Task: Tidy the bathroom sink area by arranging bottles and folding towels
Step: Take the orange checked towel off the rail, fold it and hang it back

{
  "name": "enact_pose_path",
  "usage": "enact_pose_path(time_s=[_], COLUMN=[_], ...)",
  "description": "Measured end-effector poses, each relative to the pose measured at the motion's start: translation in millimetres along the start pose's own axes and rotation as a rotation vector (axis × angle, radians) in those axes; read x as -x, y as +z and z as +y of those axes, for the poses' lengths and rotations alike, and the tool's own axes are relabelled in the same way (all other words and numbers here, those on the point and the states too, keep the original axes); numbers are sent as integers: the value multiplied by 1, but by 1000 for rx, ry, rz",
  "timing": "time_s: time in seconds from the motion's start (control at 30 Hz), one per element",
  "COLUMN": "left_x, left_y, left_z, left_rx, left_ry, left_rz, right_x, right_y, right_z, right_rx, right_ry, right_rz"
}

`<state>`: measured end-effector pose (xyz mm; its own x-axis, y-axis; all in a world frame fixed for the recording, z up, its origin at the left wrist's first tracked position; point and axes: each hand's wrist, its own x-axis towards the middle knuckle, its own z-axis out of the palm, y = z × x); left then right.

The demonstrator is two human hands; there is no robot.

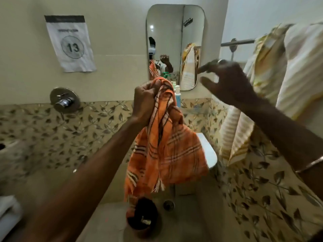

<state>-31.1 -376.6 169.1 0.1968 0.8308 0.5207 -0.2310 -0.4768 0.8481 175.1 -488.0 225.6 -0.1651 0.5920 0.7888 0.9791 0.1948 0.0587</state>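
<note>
An orange checked towel with white and dark stripes hangs bunched over the sink. My left hand grips its top edge in a fist, in front of the mirror. My right hand is raised to the right of it, fingers spread and loosely bent, holding nothing and apart from the towel. A yellow-and-white striped towel hangs over a metal rail on the right wall. A white bottle with a blue label and a green-topped bottle stand on the ledge under the mirror, partly hidden by the orange towel.
A mirror hangs above the ledge. A chrome wall valve sits at left below a paper sign numbered 13. A dark cup holding small items stands at the sink's near left. The drain shows in the basin.
</note>
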Motion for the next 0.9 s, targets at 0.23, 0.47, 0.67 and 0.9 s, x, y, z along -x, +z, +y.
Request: enact_pose_path(time_s=[0.23,0.47,0.67,0.9], left_x=[65,103,120,148], left_y=[-16,-43,-57,-53], left_z=[-3,-11,-21,-45], left_rx=[-140,66,106,199], left_ry=[-209,-537,-715,-929], left_rz=[-285,-299,-265,-298], right_x=[65,120,148,179], right_y=[38,56,58,61], right_z=[-87,-112,-132,-145], right_rx=[-327,-278,-320,-365], right_ry=[-155,-262,-363,-386], right_rz=[-284,-258,-332,-421])
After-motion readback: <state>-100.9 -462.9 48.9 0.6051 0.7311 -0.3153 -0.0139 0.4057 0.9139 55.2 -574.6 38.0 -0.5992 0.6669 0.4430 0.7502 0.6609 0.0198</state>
